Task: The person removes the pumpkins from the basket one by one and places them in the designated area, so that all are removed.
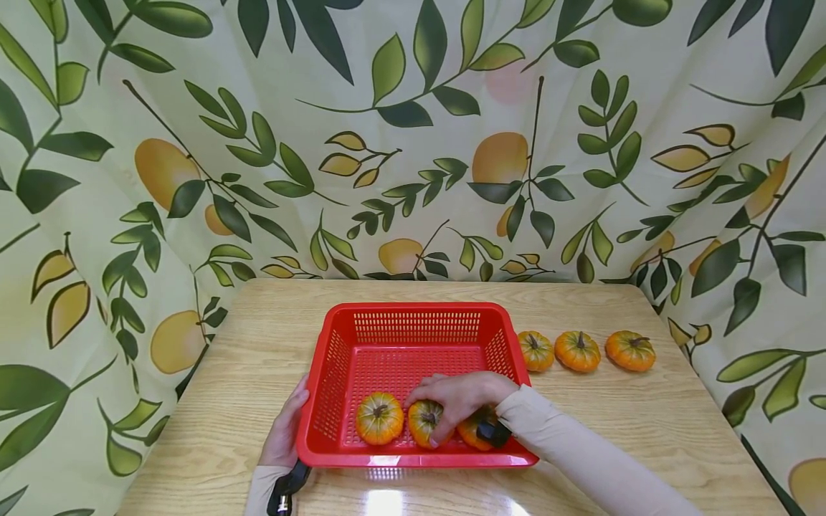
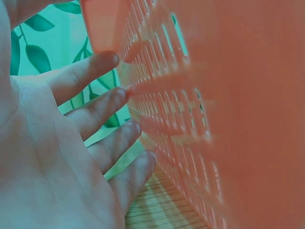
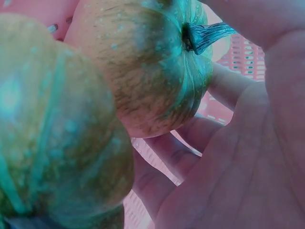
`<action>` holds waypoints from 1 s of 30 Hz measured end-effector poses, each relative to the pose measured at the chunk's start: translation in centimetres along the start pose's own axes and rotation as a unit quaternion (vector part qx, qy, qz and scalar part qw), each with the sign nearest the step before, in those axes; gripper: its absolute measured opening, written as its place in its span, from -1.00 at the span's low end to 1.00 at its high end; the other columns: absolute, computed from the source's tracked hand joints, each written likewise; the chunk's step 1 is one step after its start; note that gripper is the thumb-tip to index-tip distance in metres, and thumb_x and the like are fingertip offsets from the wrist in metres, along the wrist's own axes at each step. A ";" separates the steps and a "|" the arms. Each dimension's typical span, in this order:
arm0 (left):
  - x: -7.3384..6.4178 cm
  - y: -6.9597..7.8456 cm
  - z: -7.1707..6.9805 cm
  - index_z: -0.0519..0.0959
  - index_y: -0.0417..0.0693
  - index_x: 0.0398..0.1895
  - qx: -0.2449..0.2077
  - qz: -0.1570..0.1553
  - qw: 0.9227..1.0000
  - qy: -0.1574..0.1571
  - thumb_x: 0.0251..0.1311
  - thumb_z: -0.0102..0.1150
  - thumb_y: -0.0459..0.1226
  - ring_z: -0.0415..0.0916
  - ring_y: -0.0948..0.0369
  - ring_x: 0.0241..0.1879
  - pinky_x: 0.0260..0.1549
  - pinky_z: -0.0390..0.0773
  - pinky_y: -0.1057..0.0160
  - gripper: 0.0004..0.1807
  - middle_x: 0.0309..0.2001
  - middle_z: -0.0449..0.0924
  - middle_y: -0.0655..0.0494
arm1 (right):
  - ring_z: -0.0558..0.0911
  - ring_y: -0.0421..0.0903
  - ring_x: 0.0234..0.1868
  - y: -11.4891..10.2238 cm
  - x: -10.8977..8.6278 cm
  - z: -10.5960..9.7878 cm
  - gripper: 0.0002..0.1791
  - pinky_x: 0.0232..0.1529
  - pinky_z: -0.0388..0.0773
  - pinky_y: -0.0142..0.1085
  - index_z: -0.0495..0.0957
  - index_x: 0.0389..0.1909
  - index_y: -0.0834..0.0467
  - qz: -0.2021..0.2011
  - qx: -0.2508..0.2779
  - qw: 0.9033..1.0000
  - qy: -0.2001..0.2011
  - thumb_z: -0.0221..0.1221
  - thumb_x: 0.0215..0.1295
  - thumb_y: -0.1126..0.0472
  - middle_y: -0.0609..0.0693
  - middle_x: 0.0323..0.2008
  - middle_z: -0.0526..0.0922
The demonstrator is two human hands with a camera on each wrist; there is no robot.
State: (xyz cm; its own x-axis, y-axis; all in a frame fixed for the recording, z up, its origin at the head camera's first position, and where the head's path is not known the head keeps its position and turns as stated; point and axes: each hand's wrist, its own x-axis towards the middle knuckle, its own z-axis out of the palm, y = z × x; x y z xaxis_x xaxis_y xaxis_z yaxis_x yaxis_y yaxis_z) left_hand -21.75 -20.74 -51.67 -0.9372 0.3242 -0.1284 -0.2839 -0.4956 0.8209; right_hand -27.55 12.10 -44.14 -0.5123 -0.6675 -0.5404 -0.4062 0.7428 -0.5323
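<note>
A red plastic basket (image 1: 361,459) with slotted walls holds three small orange pumpkins in a row along its near side. My right hand (image 1: 461,400) reaches in from the right and grips the middle pumpkin (image 1: 421,424), thumb on the near side and fingers on the far side. The left pumpkin (image 1: 379,418) sits just beside it; the right pumpkin (image 1: 473,432) is partly hidden under my wrist and its black camera. At the basket's left side, my left hand (image 1: 284,428) rests its fairly straight fingertips (image 2: 121,95) against the slotted outer wall.
Three more small pumpkins stand in a row on the table to the right of the basket: one by its rim (image 1: 536,351), a middle one (image 1: 578,352) and an outer one (image 1: 630,351). A leaf-patterned curtain (image 1: 426,186) hangs behind the wooden table (image 1: 271,337).
</note>
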 end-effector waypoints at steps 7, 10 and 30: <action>0.0 0.2 0.1 0.29 0.50 0.38 0.005 -0.009 1.000 0.012 0.52 -0.24 -0.03 0.59 0.27 0.11 0.14 0.61 0.21 -0.58 0.20 0.59 0.31 | 0.32 -0.17 0.38 0.0 0.1 0.0 -0.25 0.42 0.31 0.03 0.40 0.32 -0.40 -0.005 -0.001 1.000 0.004 0.44 0.06 -0.15 -0.19 0.39 0.36; 0.0 0.2 0.1 0.29 0.49 0.38 0.008 -0.008 1.000 0.014 0.52 -0.24 -0.03 0.59 0.27 0.11 0.13 0.61 0.21 -0.58 0.20 0.60 0.31 | 0.32 -0.15 0.41 0.0 0.1 0.0 -0.25 0.44 0.29 0.04 0.39 0.33 -0.39 -0.007 -0.003 1.000 0.005 0.43 0.07 -0.14 -0.18 0.40 0.36; -0.1 0.0 0.1 0.32 0.54 0.35 0.003 -0.002 1.000 0.006 0.52 -0.26 -0.04 0.57 0.30 0.10 0.13 0.60 0.24 -0.59 0.20 0.58 0.33 | 0.31 -0.12 0.45 0.0 0.0 0.0 -0.26 0.46 0.27 0.05 0.40 0.32 -0.38 -0.002 0.002 1.000 0.005 0.43 0.07 -0.14 -0.19 0.39 0.38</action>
State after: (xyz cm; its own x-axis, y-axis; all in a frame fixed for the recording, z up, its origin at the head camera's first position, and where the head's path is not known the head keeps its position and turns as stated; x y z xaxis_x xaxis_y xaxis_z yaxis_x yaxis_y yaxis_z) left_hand -21.65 -20.72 -51.61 -0.9385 0.3168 -0.1374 -0.2857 -0.4889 0.8242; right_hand -27.52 12.09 -44.12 -0.5179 -0.6695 -0.5325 -0.4057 0.7402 -0.5362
